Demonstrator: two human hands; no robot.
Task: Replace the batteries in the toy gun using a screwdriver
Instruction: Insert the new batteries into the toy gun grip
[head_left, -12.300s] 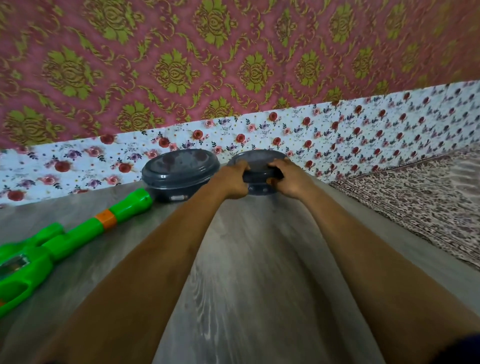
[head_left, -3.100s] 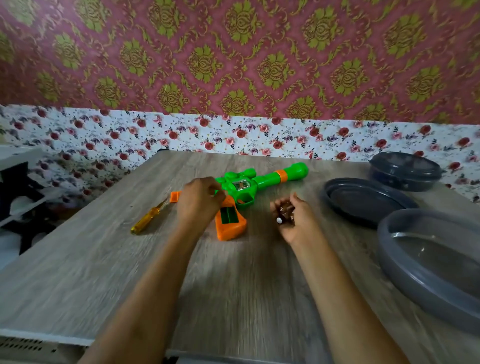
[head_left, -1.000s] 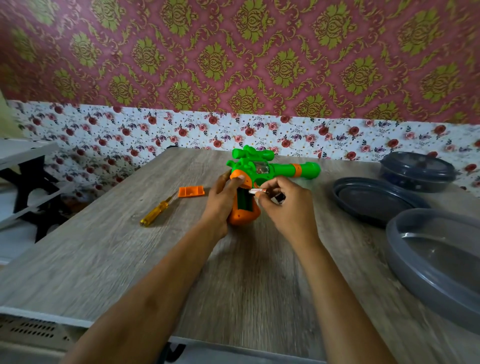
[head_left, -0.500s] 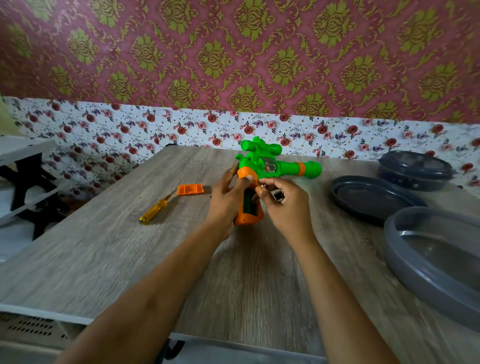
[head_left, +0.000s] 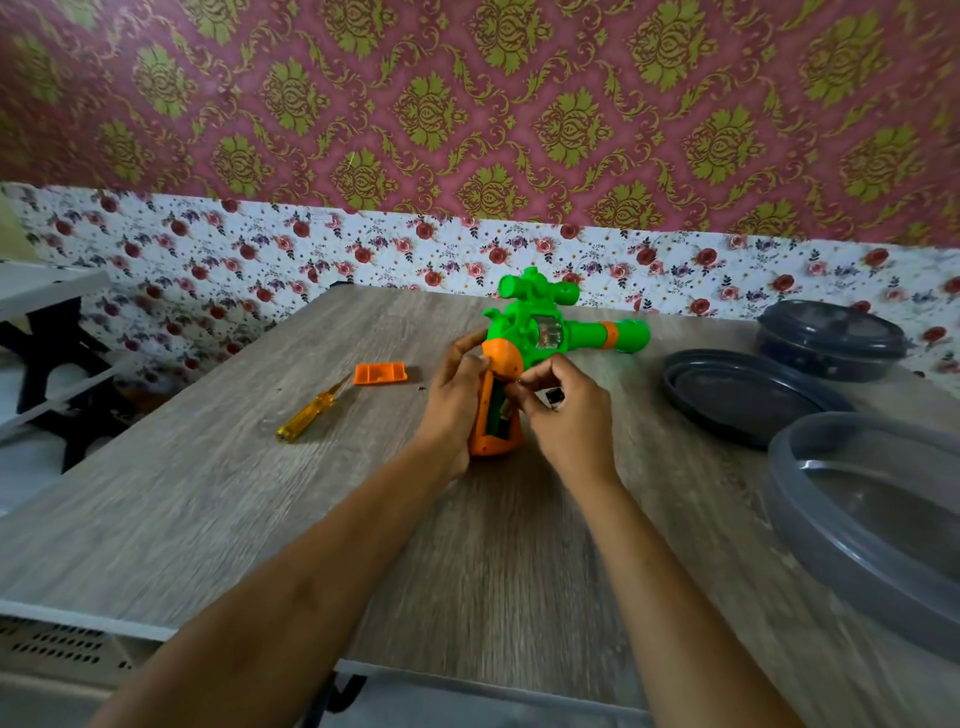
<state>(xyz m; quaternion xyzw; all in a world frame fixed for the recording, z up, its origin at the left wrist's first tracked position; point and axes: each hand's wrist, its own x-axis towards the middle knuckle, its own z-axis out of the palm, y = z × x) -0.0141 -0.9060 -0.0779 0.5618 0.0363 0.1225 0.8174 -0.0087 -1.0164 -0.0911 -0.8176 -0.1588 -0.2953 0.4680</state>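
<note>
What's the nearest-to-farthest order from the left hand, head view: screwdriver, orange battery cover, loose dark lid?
1. Orange battery cover, just left of the left hand.
2. Screwdriver, farther left.
3. Loose dark lid, across on the right.

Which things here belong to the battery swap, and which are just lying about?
Job: toy gun, gripped by left hand; battery in right hand; battery cover; screwdriver.
Lying about: loose lid; lidded container; open container.
</note>
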